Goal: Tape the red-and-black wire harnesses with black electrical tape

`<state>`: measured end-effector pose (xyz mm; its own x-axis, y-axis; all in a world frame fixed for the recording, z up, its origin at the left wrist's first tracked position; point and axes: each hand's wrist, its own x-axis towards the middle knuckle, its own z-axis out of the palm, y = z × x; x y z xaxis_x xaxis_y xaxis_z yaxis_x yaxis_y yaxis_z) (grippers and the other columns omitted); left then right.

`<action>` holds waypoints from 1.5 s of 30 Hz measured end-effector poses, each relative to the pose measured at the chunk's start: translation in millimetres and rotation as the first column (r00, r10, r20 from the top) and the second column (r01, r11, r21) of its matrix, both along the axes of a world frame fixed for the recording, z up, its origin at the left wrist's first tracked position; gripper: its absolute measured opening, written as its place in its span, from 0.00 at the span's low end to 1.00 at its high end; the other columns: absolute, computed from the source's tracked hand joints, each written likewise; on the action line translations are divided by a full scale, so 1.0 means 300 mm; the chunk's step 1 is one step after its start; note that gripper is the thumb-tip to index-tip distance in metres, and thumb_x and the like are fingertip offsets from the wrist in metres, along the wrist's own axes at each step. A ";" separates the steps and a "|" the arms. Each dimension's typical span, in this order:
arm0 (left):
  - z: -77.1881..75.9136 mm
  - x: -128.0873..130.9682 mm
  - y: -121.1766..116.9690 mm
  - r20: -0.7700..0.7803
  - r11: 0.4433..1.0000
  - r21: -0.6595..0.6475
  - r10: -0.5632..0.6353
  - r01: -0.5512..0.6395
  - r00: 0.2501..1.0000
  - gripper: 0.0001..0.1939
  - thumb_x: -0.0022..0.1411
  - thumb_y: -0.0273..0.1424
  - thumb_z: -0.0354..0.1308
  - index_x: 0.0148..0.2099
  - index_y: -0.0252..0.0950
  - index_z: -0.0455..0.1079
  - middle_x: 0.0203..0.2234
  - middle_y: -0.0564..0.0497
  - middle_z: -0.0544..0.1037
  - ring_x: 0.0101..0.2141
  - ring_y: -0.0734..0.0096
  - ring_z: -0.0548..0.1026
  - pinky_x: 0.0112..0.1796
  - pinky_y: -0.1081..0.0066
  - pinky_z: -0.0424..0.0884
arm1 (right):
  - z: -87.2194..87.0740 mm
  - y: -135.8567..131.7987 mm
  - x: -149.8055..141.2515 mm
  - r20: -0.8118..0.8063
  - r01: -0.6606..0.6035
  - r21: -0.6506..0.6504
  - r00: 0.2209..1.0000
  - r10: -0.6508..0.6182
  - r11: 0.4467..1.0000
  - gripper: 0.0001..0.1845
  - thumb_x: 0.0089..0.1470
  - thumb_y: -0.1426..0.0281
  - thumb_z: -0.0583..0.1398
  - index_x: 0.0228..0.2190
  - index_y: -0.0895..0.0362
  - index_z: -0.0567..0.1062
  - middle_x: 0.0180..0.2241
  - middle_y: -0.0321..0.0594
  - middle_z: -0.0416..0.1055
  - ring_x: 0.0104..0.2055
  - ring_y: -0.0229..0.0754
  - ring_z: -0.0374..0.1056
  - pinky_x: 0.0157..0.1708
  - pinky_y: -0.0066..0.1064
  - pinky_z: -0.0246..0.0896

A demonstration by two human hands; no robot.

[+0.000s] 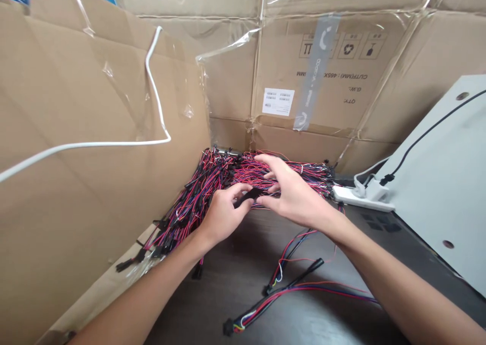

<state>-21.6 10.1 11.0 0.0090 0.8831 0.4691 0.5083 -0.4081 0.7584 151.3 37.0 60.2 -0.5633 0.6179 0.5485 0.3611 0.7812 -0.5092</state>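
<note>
Matt cardboard [76, 233] under glossy plastic film [228, 44], beside smooth plastic-coated wires [212, 175].

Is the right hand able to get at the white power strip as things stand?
Probably yes: the right hand sits close beside the white power strip, and only the ends of the red-and-black wire bundle lie near the way, with nothing solid seeming to block it.

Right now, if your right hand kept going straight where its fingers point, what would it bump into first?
Your right hand would probably meet the bundle of red and black wires first. The fingertips are already right over it, though it's hard to tell whether they're touching.
</note>
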 end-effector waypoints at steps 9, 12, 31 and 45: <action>-0.010 0.025 -0.021 -0.188 0.984 0.074 -0.148 0.164 0.971 0.11 0.57 0.24 0.55 0.42 0.36 0.74 0.34 0.48 0.80 0.33 0.64 0.77 0.40 0.69 0.70 | -0.080 0.006 -0.044 0.321 0.062 0.117 0.942 -0.096 0.991 0.21 0.51 0.82 0.51 0.48 0.61 0.64 0.39 0.49 0.71 0.41 0.47 0.66 0.38 0.37 0.60; -0.018 0.024 -0.019 -0.245 0.976 0.102 -0.165 0.194 0.956 0.13 0.58 0.22 0.53 0.45 0.35 0.72 0.37 0.49 0.79 0.38 0.65 0.77 0.42 0.69 0.71 | -0.089 0.020 -0.037 0.363 0.051 0.129 0.927 -0.095 0.990 0.20 0.50 0.82 0.52 0.46 0.60 0.64 0.37 0.46 0.70 0.39 0.45 0.65 0.37 0.35 0.58; -0.015 0.032 -0.032 -0.163 0.995 -0.019 -0.095 0.094 0.982 0.15 0.56 0.25 0.56 0.47 0.37 0.63 0.31 0.52 0.78 0.33 0.69 0.77 0.36 0.72 0.70 | -0.094 0.005 -0.024 0.430 0.237 0.153 0.858 -0.281 0.959 0.03 0.52 0.76 0.59 0.31 0.60 0.69 0.33 0.43 0.65 0.35 0.43 0.61 0.31 0.30 0.52; 0.038 0.032 -0.048 -0.177 0.989 -0.150 -0.005 -0.021 0.984 0.08 0.52 0.28 0.56 0.35 0.32 0.72 0.19 0.54 0.74 0.21 0.74 0.70 0.24 0.75 0.62 | -0.023 0.043 -0.009 0.365 0.056 -0.212 0.931 0.026 0.976 0.05 0.50 0.78 0.61 0.25 0.60 0.74 0.23 0.34 0.71 0.26 0.34 0.62 0.28 0.26 0.50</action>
